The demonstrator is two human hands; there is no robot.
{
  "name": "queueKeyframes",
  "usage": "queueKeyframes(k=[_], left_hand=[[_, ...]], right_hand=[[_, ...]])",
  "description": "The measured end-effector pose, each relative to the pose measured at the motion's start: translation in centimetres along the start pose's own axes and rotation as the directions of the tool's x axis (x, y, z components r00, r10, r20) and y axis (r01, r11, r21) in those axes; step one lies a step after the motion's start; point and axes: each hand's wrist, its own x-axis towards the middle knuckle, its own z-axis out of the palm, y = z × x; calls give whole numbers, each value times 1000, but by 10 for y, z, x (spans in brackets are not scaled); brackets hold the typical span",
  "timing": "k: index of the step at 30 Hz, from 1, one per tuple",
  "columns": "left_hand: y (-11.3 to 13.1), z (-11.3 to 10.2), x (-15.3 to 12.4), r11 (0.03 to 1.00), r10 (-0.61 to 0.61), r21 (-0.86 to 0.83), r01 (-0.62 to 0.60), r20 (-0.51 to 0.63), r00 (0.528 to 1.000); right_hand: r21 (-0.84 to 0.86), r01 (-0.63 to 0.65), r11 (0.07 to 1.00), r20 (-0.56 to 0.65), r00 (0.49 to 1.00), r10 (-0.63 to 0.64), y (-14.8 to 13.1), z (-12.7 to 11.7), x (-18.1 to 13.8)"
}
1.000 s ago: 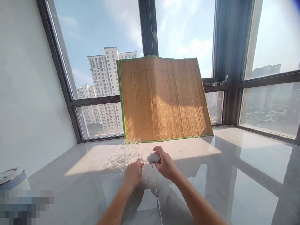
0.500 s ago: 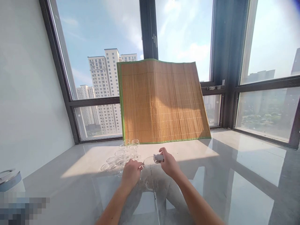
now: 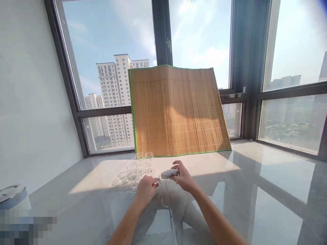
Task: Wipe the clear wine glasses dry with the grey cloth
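Observation:
My left hand [image 3: 146, 188] is closed, its fingertips pinching the stem of a clear wine glass [image 3: 158, 180]. The glass points to the right, and much of it is hard to make out against the glossy surface. Bunched in my right hand [image 3: 184, 177] is a white cloth [image 3: 168, 174], pressed over the bowl end of that glass. The right index finger is raised a little off the cloth. Just beyond and left of my left hand stands a group of several clear stemmed glasses [image 3: 132, 167], upright and close together, casting shadows to the left.
A bamboo mat [image 3: 176, 112] with green edging leans against the window frame [image 3: 162, 41] behind the glasses. The glossy tiled ledge [image 3: 219, 170] reflects the windows and my arms. At the far left is a container with a metallic rim [image 3: 12, 194], partly blurred out.
My right hand's cloth has shifted left onto the glass bowl and now covers more of it. My left hand keeps its pinch on the stem; the view has tilted slightly.

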Motion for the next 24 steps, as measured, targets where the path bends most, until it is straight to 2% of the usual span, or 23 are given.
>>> queueKeyframes(k=[6,10,13,15,17,19,22,24], left_hand=[[-1,0,0,981,-3,-192,11,42,999],[3,-1,0,947,-23,-319,23,2,1000],[5,0,-2,928,-72,-367,69,5,997],[7,0,-4,916,-32,-398,56,67,997],[10,1,-6,899,44,-437,14,121,992],[12,2,-7,881,77,-473,-13,117,990],[14,2,-5,842,16,-540,-3,19,1000],[13,3,-2,803,-36,-596,2,-46,998]], right_hand=[[148,76,986,-81,995,-65,-13,5,-1],[164,64,984,-104,993,-48,-15,1,0],[152,85,985,-252,967,-45,-12,-1,3],[133,92,987,-334,942,-42,-8,-2,5],[100,78,992,-323,946,-42,-5,-2,6],[105,30,994,-276,961,0,-2,-3,6],[245,-121,962,-185,968,169,-1,-3,4],[339,-220,915,-79,962,261,-2,0,1]])
